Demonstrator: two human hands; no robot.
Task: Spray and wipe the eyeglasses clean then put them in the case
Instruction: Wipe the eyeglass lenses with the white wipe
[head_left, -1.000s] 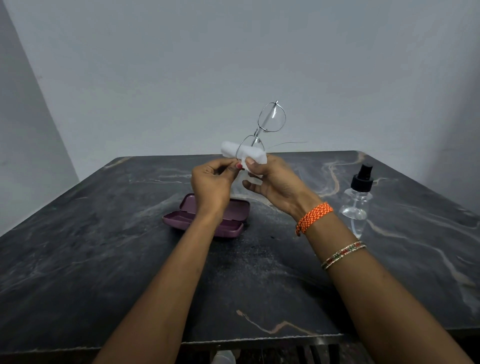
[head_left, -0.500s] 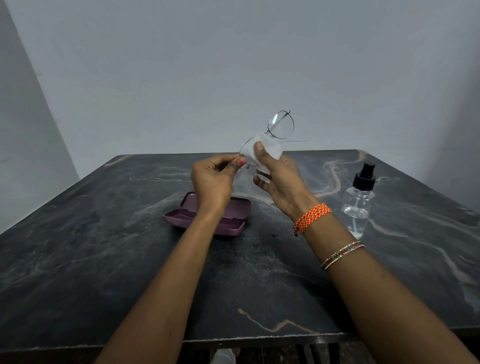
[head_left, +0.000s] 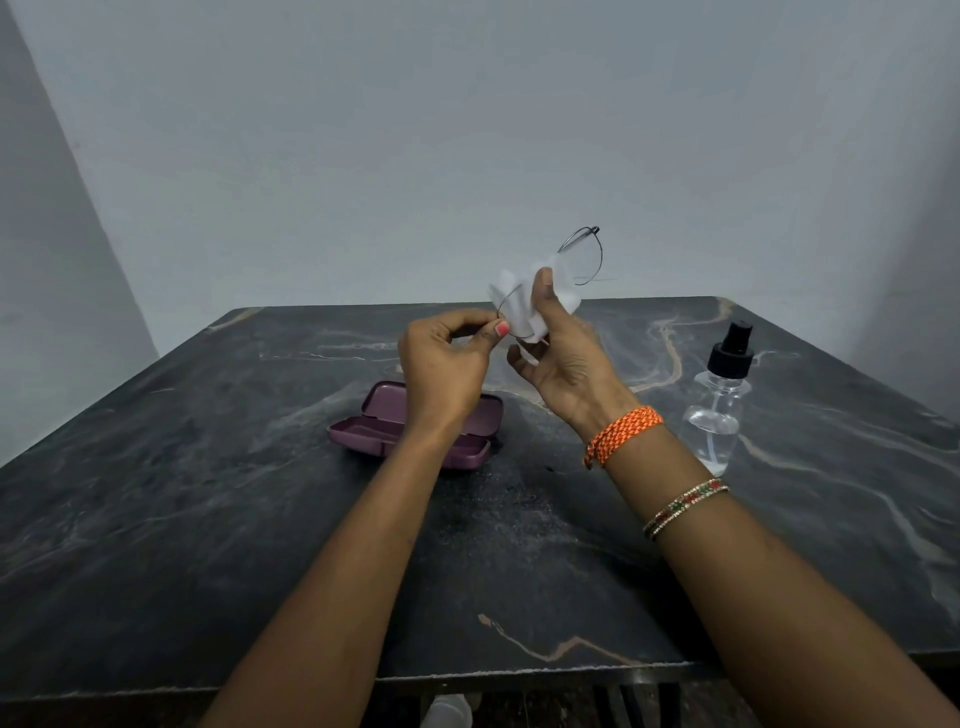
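Note:
Thin wire-rimmed eyeglasses (head_left: 584, 254) are held up above the far part of the table. My left hand (head_left: 447, 364) pinches the frame at the lower lens rim. My right hand (head_left: 561, 348) pinches a white cloth (head_left: 519, 306) over the lower lens, thumb on top. The upper lens sticks out bare to the upper right. An open purple glasses case (head_left: 374, 431) lies on the table below my left wrist, partly hidden by it. A clear spray bottle (head_left: 719, 410) with a black pump top stands at the right.
The dark marbled table (head_left: 208, 519) stretches wide around the case and bottle. Grey walls close in behind and at the left. A pale object (head_left: 447, 712) shows just below the table's front edge.
The glasses have tilted and shifted to the right, and my right thumb with the cloth has slid up along the lower lens. My left hand has stayed about where it was.

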